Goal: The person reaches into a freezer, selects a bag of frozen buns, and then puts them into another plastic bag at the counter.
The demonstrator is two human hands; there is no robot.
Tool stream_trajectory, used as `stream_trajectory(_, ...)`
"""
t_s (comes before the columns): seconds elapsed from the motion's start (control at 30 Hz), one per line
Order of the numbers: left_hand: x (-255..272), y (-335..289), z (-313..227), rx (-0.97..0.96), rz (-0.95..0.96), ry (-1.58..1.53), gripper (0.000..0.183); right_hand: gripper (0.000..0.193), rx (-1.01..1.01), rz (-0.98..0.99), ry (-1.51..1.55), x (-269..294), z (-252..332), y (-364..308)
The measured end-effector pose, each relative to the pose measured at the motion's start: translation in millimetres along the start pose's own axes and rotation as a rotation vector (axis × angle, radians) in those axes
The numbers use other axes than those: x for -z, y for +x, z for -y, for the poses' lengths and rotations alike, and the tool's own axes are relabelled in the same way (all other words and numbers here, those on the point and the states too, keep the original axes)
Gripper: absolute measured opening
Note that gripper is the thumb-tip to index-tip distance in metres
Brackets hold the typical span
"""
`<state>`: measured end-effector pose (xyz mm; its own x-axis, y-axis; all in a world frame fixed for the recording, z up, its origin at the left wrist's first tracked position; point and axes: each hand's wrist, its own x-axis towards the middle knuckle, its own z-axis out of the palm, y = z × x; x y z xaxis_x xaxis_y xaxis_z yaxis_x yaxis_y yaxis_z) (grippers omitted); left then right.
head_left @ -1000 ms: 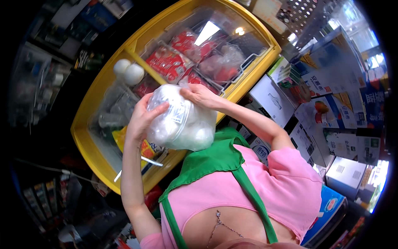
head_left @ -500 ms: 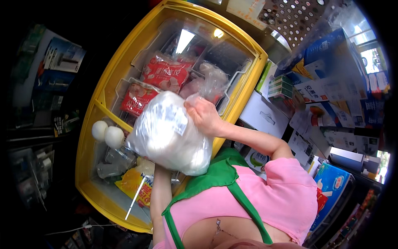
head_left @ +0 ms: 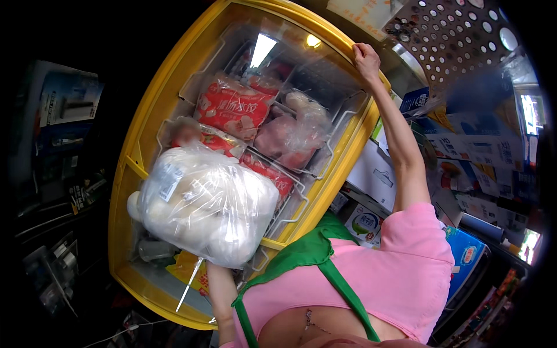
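A large clear plastic bag of round white buns or balls (head_left: 209,203) hangs over the near part of a yellow-framed chest freezer (head_left: 130,156). My left forearm passes beneath it. A blurred skin-coloured patch at the bag's far end looks like my left hand (head_left: 185,132), closed on the bag; its fingers are not clear. Stretched out to the far right, my right hand (head_left: 366,61) has its fingers curled over the freezer's yellow frame. Red packets of frozen dumplings (head_left: 235,107) lie inside, beside a clear bag of pinkish meat (head_left: 284,136).
White wire baskets (head_left: 331,148) divide the freezer. A yellow packet (head_left: 191,269) and a clear container (head_left: 155,249) lie in its near part. Cartons (head_left: 371,177) are stacked along the right side. Dark shelves with boxes (head_left: 72,104) stand to the left.
My right hand has let go of the bag and reached up to the freezer's far right frame. The bag has moved left and turned, now covering most of the white balls at the left.
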<state>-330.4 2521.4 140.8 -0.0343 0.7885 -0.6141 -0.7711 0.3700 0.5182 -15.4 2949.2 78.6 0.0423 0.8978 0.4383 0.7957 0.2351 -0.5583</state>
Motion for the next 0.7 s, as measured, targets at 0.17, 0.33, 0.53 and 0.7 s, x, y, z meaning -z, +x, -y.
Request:
stream_trajectory(0.17, 3, -4, -2, -0.009, -0.032, -0.019, 0.062, 0.019, -0.043, -0.001, -0.014, 3, 42, -44)
stream_trajectory(0.33, 7, -3, -2, 0.014, -0.038, -0.018, 0.061, 0.008, 0.086, 0.136, 0.159, 34, 114, -148)
stream_trajectory(0.53, -15, 10, -14, 0.020, -0.032, -0.029, 0.061, 0.018, -0.020, 0.961, 0.594, 68, 163, -203)
stream_trajectory(0.7, -43, 56, -26, 0.021, 0.085, -0.040, 0.061, 0.064, -0.383, 0.994, 1.085, 105, 176, -140)
